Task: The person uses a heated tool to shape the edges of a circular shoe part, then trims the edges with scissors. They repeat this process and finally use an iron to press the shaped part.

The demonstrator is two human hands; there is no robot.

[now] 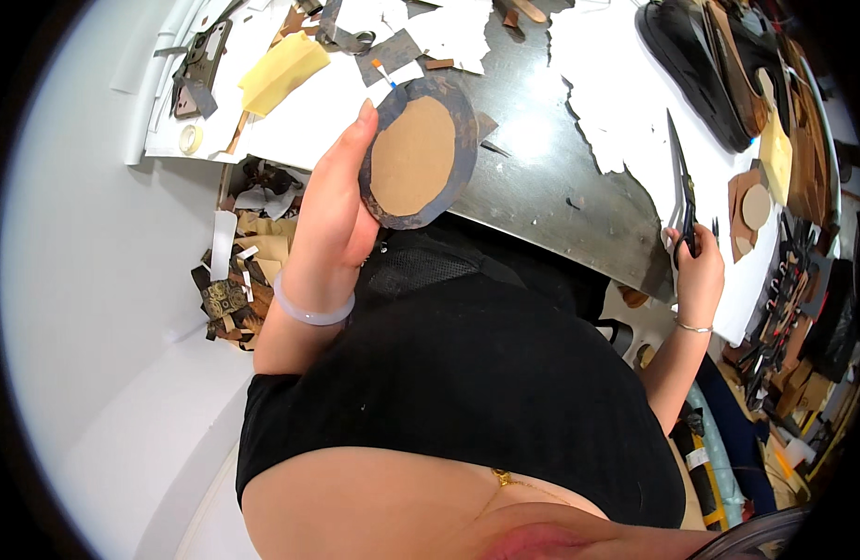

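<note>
L hand (344,191) grasps 1 dark-rimmed oval (417,154) at left, by near edge of table (607,224), & R hand (701,273) grips scissors (686,191) at right; prob. check-before-trim step, next cut calling for scissors brought to oval.

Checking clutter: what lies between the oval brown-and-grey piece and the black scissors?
In the head view: a shiny grey metal plate, small dark scraps, and jagged white sheeting.
</note>
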